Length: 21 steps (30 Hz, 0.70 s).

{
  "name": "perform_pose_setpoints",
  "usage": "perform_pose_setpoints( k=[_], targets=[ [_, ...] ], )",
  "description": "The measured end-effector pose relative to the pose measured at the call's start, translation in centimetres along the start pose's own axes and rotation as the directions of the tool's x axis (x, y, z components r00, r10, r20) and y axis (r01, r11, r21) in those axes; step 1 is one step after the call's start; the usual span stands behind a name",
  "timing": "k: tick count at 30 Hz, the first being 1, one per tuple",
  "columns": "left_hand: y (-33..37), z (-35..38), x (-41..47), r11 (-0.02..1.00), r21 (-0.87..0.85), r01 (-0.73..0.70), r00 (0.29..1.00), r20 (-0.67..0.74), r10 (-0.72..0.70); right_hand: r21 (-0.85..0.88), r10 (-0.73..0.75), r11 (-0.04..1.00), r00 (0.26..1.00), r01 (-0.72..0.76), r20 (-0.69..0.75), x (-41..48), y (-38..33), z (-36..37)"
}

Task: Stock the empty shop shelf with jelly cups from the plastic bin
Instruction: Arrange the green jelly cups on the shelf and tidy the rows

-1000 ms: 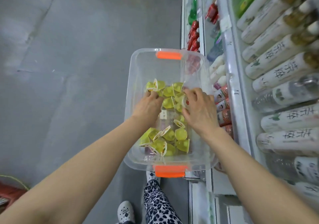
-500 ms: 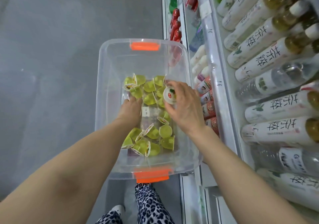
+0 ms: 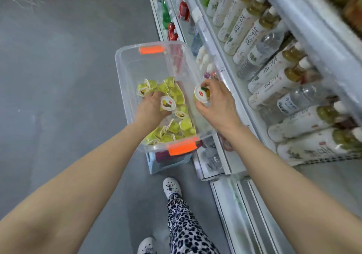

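A clear plastic bin (image 3: pixel 125 71) with orange handles holds several green jelly cups (image 3: pixel 176 95) with white lids. My left hand (image 3: pixel 151 108) is inside the bin and grips one jelly cup (image 3: pixel 167 103), its lid facing up. My right hand (image 3: pixel 217 102) is over the bin's right rim, next to the shelf edge, and holds another jelly cup (image 3: pixel 201 95) lid up. The shelf (image 3: pixel 221 71) runs along the right side.
Rows of tea and water bottles (image 3: pixel 278 71) lie on the upper shelf at right. Red and white bottles (image 3: pixel 173 32) fill the lower shelf beyond the bin. The bin rests on a low stool (image 3: pixel 166 164). Grey floor lies to the left; my leg and shoes (image 3: pixel 172 188) are below.
Both hands have lifted cups out of the pile. My right hand moved right to the bin's rim toward the shelf. The camera view swung up and left.
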<state>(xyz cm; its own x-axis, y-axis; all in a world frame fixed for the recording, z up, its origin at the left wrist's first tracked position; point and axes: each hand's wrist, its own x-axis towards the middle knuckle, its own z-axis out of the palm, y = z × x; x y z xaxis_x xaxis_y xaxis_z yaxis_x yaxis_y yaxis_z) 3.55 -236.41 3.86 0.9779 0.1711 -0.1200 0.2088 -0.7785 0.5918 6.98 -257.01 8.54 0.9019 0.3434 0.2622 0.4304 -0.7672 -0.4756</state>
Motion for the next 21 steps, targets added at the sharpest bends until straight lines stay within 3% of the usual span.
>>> perform_pose_setpoints(
  k=[6, 13, 21],
  targets=[
    [4.0, -3.4, -7.8, 0.969, -0.057, -0.239, 0.970, -0.053, 0.236, -0.015, 0.078, 0.997, 0.980, -0.082, -0.182, -9.5, -3.7, -6.3],
    [9.9, -5.4, -18.6, 0.860, -0.116, -0.497, 0.864, 0.020, 0.503, -0.123, 0.155, 0.972, 0.936, -0.202, -0.315, -21.3, -6.8, -13.9],
    [18.6, -4.2, -27.9, 0.686, -0.137, -0.715, 0.664, 0.176, 0.727, -0.183, 0.238, 0.905, 0.813, -0.384, -0.531, -33.2, -8.8, -22.8]
  ],
)
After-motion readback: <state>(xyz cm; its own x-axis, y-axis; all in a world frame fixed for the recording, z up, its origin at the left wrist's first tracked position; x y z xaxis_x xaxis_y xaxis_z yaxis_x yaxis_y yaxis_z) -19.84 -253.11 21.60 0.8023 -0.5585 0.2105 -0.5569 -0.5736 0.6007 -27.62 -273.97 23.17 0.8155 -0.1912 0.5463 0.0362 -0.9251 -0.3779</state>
